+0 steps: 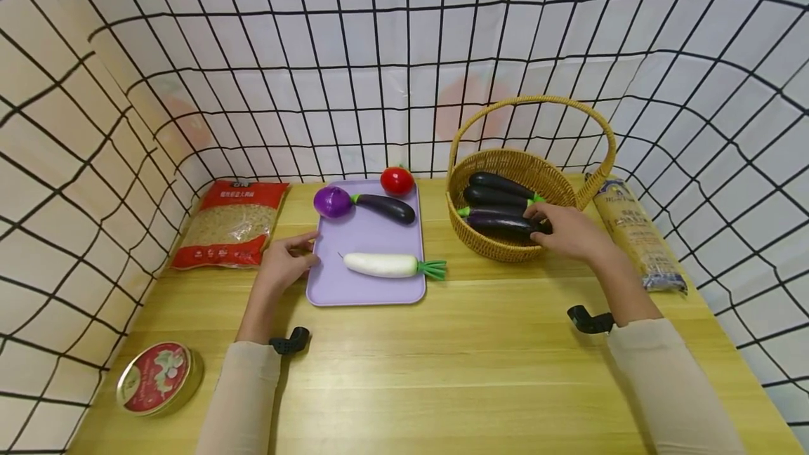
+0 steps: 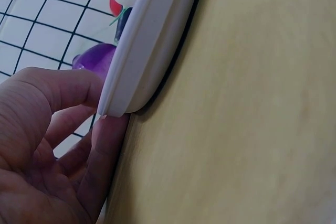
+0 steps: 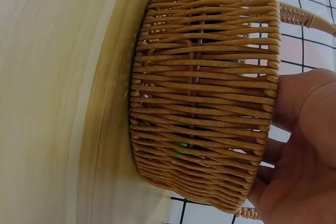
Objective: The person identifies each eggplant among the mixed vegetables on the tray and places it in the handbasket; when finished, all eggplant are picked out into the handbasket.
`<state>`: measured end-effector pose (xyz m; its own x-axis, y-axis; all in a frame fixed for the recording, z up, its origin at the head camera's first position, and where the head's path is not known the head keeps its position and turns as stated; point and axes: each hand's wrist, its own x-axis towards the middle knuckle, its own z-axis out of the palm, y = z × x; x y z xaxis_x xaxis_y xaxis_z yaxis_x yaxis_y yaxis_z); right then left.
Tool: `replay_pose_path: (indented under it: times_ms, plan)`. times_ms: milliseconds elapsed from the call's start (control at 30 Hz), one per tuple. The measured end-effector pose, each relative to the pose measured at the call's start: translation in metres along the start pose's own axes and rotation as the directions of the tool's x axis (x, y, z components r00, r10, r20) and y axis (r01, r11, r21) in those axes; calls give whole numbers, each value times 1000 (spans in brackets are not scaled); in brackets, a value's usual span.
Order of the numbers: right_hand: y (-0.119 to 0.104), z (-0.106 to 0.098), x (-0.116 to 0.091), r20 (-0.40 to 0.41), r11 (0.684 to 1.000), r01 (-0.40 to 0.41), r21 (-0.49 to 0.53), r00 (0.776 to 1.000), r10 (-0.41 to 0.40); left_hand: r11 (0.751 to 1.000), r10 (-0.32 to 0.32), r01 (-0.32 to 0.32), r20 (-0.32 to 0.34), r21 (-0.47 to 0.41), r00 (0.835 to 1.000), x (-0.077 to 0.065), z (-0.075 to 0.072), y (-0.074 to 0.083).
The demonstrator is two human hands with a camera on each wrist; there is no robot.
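Note:
My left hand pinches the left rim of a lavender tray, thumb and fingers on either side of the edge in the left wrist view. On the tray lie a white radish with green leaves over the right rim, a dark eggplant, a purple onion-like ball and a red tomato. Over the near right rim of a wicker basket, my right hand grips the right end of a dark eggplant. Several eggplants lie there. The basket wall hides the fingertips in the right wrist view.
A red pasta bag lies left of the tray. Right of the basket is a long yellow packet. A round red-lidded tin stands at the front left. The basket's tall handle arches upward. Black-grid panels enclose the table.

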<state>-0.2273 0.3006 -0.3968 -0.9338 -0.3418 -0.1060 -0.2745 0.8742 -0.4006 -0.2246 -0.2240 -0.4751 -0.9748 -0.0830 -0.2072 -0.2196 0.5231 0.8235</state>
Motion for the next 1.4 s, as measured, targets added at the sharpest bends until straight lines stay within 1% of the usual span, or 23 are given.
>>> replay_pose_path:
  times_ms: [167, 300, 500, 633, 767, 900, 1100, 1233, 1333, 1400]
  plan:
    - [2, 2, 1, -4, 1000, -6, 31, 1000, 6, 1000, -2, 2, 0, -1, 1000, 0, 1, -1]
    - [3, 5, 1, -26, 996, -16, 83, 999, 18, 1000, 4, -4, 3, -2, 1000, 1, 1, -2]
    - [5, 9, 4, -84, 989, -23, 148, 996, 36, 1000, -2, 2, 1, -1, 1000, 1, 0, -2]
    - [3, 11, 4, -138, 978, -23, 209, 989, 53, 1000, -6, 6, -1, 2, 1000, 0, 0, -1]
    - [-6, 13, 7, -189, 955, -16, 296, 979, 75, 1000, 0, 0, 0, 7, 1000, 0, -1, -1]
    - [-20, 18, 13, -231, 928, 14, 373, 970, 79, 1000, 0, 0, -2, 9, 1000, 1, -1, -1]
    - [-46, 30, 25, -255, 894, 83, 441, 966, 36, 1000, -1, 1, -11, 4, 1000, 1, -1, -1]
    - [-62, 41, 33, -249, 857, 134, 497, 968, -7, 1000, 11, -11, -11, -7, 1000, 0, -1, -1]
    - [-75, 47, 40, -266, 827, 172, 535, 964, -29, 1000, 21, -21, -12, -23, 1000, 0, 0, -1]
    - [-82, 52, 46, -284, 816, 193, 545, 958, -38, 999, 22, -23, -17, -32, 1000, -1, 0, -2]
